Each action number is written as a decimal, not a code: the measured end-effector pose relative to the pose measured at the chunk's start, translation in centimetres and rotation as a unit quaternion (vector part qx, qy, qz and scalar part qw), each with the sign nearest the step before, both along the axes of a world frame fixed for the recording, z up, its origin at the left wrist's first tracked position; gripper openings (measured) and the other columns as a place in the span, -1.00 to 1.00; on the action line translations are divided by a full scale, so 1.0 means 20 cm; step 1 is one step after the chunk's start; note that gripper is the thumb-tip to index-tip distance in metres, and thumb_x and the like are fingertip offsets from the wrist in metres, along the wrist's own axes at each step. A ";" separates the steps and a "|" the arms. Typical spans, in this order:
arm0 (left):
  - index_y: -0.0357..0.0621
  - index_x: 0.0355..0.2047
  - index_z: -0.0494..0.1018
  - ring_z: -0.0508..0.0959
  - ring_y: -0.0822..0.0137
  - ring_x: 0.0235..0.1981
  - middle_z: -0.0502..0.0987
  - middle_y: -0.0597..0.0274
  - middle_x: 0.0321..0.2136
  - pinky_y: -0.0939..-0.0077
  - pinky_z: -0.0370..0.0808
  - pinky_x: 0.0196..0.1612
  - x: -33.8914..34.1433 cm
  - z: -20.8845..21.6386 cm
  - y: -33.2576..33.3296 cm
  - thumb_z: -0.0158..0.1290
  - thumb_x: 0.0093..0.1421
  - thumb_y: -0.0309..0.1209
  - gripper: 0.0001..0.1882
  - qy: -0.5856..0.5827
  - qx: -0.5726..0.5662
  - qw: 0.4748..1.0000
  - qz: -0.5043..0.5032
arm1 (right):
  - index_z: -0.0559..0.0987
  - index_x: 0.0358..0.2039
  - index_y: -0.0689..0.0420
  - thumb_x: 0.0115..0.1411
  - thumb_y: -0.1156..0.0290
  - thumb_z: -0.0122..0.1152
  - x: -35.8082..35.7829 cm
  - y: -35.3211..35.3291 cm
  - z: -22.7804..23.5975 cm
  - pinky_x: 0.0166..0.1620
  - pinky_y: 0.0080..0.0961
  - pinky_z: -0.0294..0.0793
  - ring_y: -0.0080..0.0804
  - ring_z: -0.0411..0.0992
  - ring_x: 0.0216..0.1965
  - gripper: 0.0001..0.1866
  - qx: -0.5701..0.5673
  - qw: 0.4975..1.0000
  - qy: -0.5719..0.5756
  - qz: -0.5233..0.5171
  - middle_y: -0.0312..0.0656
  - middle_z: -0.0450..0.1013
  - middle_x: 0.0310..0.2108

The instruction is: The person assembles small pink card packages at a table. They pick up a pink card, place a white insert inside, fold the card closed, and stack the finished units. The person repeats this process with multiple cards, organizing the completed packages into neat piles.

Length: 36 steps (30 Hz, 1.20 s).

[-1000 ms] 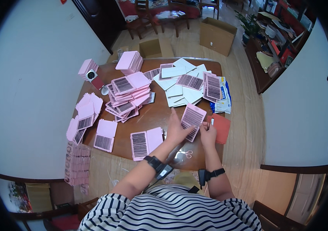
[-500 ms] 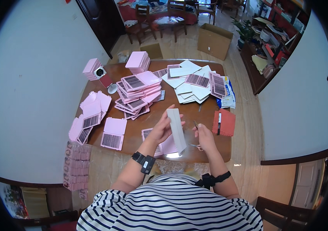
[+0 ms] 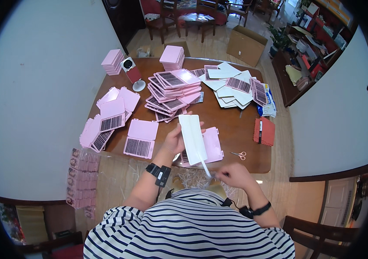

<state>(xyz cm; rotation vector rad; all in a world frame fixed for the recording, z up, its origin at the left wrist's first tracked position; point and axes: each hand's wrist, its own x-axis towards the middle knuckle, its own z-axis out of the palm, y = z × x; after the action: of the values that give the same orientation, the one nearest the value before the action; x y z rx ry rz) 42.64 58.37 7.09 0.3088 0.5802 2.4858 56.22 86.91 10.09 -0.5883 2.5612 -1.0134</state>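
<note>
My left hand (image 3: pixel 173 140) is closed around the long edge of a white rectangular panel (image 3: pixel 191 137), which is tilted over the table's front edge. From the panel's lower end a thin white strip (image 3: pixel 205 167) hangs off and curls toward my right hand (image 3: pixel 235 175). The fingers of that hand are pinched together on the strip's far end. Partly hidden beneath the panel lies an open pink case (image 3: pixel 212 145) with dark lash-like rows in one half. Small scissors (image 3: pixel 239 155) with pinkish handles rest on the table to the right.
Another open pink case (image 3: pixel 143 130) and a heap of pink cases (image 3: pixel 112 108) lie left. Pink cases (image 3: pixel 173 88) are piled mid-table, with white panels (image 3: pixel 231 93) behind right. A black marker (image 3: pixel 260 131) sits on red cloths (image 3: pixel 268 133). White shreds (image 3: pixel 192 178) litter the floor.
The white panel has turned from edge-on to show its broad face. My right hand has moved down toward my body, and a strip now stretches from the panel to it.
</note>
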 end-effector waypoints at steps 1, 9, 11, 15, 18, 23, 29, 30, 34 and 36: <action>0.10 0.50 -0.06 0.29 -0.34 0.32 0.22 -0.28 0.35 -0.20 0.25 0.37 -0.01 -0.01 -0.04 -0.01 0.39 0.01 -0.21 0.000 -0.006 1.000 0.003 | 0.73 -0.33 0.06 0.16 0.16 0.27 0.11 0.04 -0.03 -0.33 -0.17 0.53 -0.02 0.58 -0.40 -0.75 0.181 0.982 -0.052 0.007 0.03 0.59 -0.42; 0.01 0.51 -0.09 0.29 -0.22 0.35 0.19 -0.18 0.37 -0.11 0.24 0.38 0.09 -0.15 0.08 0.10 0.34 -0.03 -0.11 0.008 0.008 0.989 -0.149 | 0.66 -0.29 0.20 0.21 0.28 0.33 0.14 -0.04 -0.09 -0.30 -0.41 0.49 -0.28 0.51 -0.45 -0.77 -0.108 0.955 0.011 -0.274 -0.08 0.58 -0.45; -0.08 0.48 -0.02 0.36 -0.04 0.32 0.30 -0.04 0.31 -0.07 0.28 0.38 0.16 -0.17 0.16 0.17 0.31 -0.08 -0.11 -0.030 0.033 0.980 -0.196 | 0.63 -0.29 0.24 0.28 0.34 0.30 -0.01 -0.20 -0.08 -0.35 -0.52 0.44 -0.53 0.42 -0.49 -0.80 -0.187 0.920 0.050 -0.340 -0.24 0.53 -0.49; -0.06 0.48 -0.02 0.41 0.05 0.26 0.35 0.03 0.24 0.09 0.36 0.34 0.22 -0.19 0.24 0.17 0.31 -0.08 -0.12 0.016 -0.021 0.975 -0.218 | 0.61 -0.31 0.25 0.30 0.42 0.27 -0.05 -0.35 -0.04 -0.37 -0.59 0.38 -0.67 0.36 -0.46 -0.86 -0.307 0.881 -0.025 -0.359 -0.38 0.47 -0.50; -0.03 0.48 -0.04 0.37 -0.09 0.30 0.28 -0.05 0.32 -0.04 0.36 0.32 0.21 -0.19 0.21 0.13 0.33 -0.06 -0.13 -0.029 0.000 0.981 -0.191 | 0.62 -0.34 0.23 0.28 0.41 0.29 0.21 -0.25 -0.04 -0.37 -0.60 0.38 -0.65 0.37 -0.47 -0.85 -0.279 0.915 -0.059 -0.286 -0.38 0.47 -0.50; 0.20 0.52 -0.10 0.23 -0.35 0.36 0.04 -0.10 0.46 -0.28 0.31 0.31 0.17 -0.16 0.15 0.09 0.31 0.05 -0.10 -0.020 0.012 0.988 -0.155 | 0.62 -0.45 0.13 0.19 0.23 0.33 0.63 0.08 -0.18 -0.38 -0.34 0.48 -0.12 0.53 -0.48 -0.77 0.367 0.903 -0.191 -0.118 -0.07 0.56 -0.52; 0.18 0.50 -0.03 0.22 -0.45 0.34 0.02 -0.04 0.47 -0.30 0.33 0.29 0.27 -0.08 0.37 0.12 0.28 0.07 -0.10 -0.015 0.030 0.987 -0.154 | 0.66 -0.28 0.15 0.24 0.26 0.28 0.31 0.24 -0.18 -0.31 -0.28 0.52 -0.07 0.57 -0.38 -0.78 -0.034 0.923 0.035 -0.381 -0.03 0.59 -0.42; 0.15 0.49 -0.01 0.23 -0.45 0.34 0.04 -0.04 0.46 -0.29 0.33 0.30 0.30 -0.07 0.42 0.14 0.27 0.04 -0.11 -0.030 0.044 0.986 -0.155 | 0.66 -0.24 0.15 0.25 0.27 0.27 0.21 0.23 -0.15 -0.27 -0.26 0.55 -0.07 0.58 -0.35 -0.78 -0.128 0.911 0.084 -0.384 -0.02 0.59 -0.39; 0.13 0.47 0.06 0.22 -0.48 0.34 0.05 -0.05 0.46 -0.28 0.31 0.32 0.36 0.00 0.60 0.17 0.25 0.03 -0.12 -0.053 0.048 0.986 -0.150 | 0.66 -0.28 0.13 0.24 0.30 0.29 -0.01 0.23 -0.05 -0.29 -0.28 0.53 -0.10 0.56 -0.38 -0.83 -0.125 0.904 0.133 -0.386 -0.06 0.58 -0.40; 0.15 0.46 0.07 0.21 -0.48 0.34 0.05 -0.05 0.46 -0.28 0.32 0.31 0.39 0.02 0.66 0.17 0.25 0.03 -0.13 -0.055 0.028 0.990 -0.130 | 0.66 -0.30 0.11 0.24 0.28 0.29 -0.04 0.27 -0.03 -0.30 -0.28 0.52 -0.10 0.55 -0.39 -0.83 -0.111 0.904 0.148 -0.384 -0.08 0.58 -0.40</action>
<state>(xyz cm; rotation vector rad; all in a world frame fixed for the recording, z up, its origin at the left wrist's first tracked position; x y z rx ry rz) 50.44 71.52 7.49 0.2502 0.3983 2.2538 55.34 92.30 9.45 0.3051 3.0392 -1.5723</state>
